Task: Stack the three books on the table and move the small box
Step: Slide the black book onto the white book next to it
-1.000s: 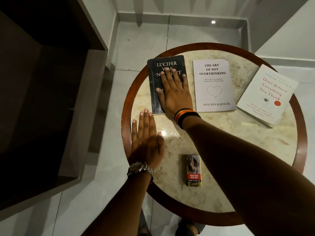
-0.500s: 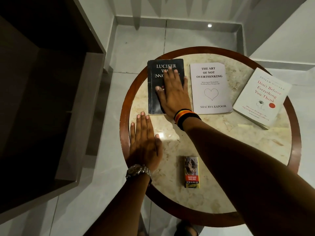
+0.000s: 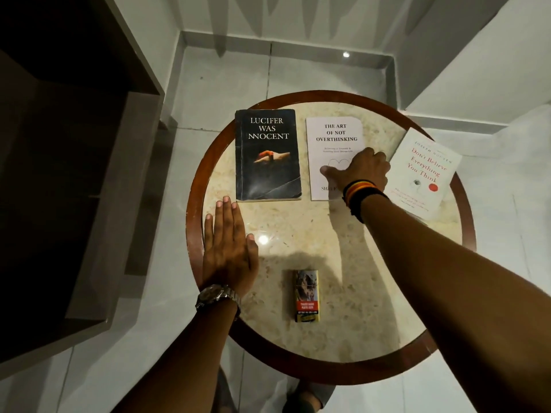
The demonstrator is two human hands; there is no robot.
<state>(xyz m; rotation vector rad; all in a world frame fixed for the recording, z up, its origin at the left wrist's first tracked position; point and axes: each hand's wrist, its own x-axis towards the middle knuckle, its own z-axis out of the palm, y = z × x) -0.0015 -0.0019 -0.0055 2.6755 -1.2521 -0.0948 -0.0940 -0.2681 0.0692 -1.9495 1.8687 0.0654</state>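
Observation:
Three books lie side by side on the far half of a round marble table (image 3: 298,231). A dark book (image 3: 267,155) titled "Lucifer Was Innocent" is on the left. A white book (image 3: 332,135) titled "The Art of Not Overthinking" is in the middle, and a white book (image 3: 425,171) with red lettering is on the right, turned at an angle. My right hand (image 3: 359,169) rests on the lower right part of the middle book, thumb on the cover, fingers curled at its right edge. My left hand (image 3: 228,247) lies flat on the table's left edge, fingers together. A small box (image 3: 307,296) sits near the front edge.
The table has a brown wooden rim (image 3: 193,210). A dark cabinet (image 3: 74,189) stands close on the left. White tiled floor (image 3: 313,76) and walls close in behind and to the right. A foot (image 3: 307,397) shows under the table's front edge.
My right hand has left the dark book and moved right onto the middle white book. The dark book's cover is now fully visible. My left hand stays flat on the table.

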